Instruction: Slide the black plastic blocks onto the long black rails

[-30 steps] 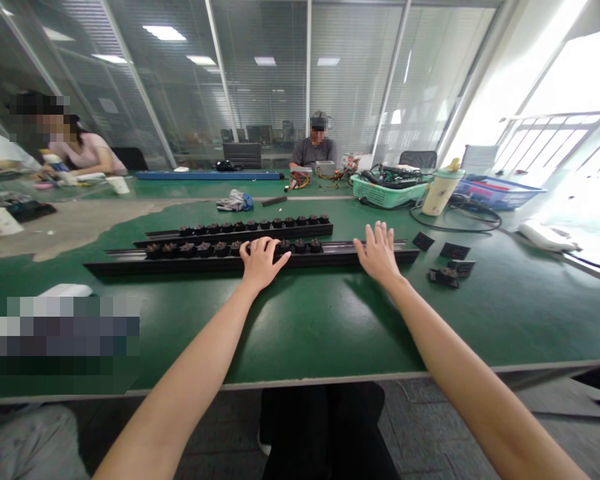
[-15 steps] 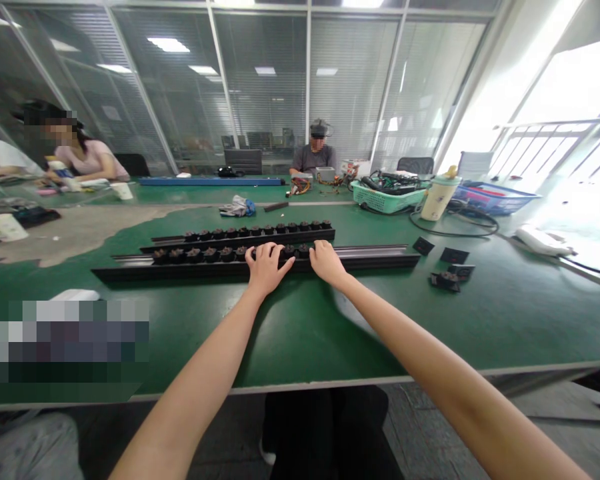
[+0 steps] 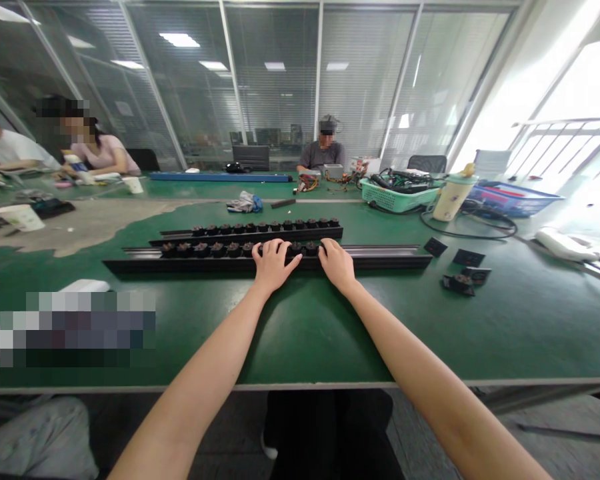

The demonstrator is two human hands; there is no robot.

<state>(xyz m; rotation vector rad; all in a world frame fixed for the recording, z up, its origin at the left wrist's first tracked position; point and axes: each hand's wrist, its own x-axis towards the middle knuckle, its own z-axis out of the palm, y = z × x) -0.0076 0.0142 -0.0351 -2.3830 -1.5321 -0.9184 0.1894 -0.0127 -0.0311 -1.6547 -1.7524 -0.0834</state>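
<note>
A long black rail (image 3: 380, 257) lies across the green table (image 3: 300, 333), with a row of small dark round parts (image 3: 200, 249) seated in its left half. A second, shorter black rail (image 3: 250, 231) full of the same parts lies just behind it. My left hand (image 3: 273, 263) rests on the near rail, fingers curled over one of the parts. My right hand (image 3: 336, 262) sits beside it on the rail, fingers bent down onto the last part in the row; what they pinch is hidden.
Loose black square parts (image 3: 463, 270) lie to the right. Behind stand a green basket (image 3: 397, 193) of cables, a cream jug (image 3: 453, 197), a blue tray (image 3: 513, 199) and a black cable loop. Other people sit at the far side and far left.
My right hand came in from the open stretch of rail on the right and settled beside my left hand. The left hand stayed where it was.
</note>
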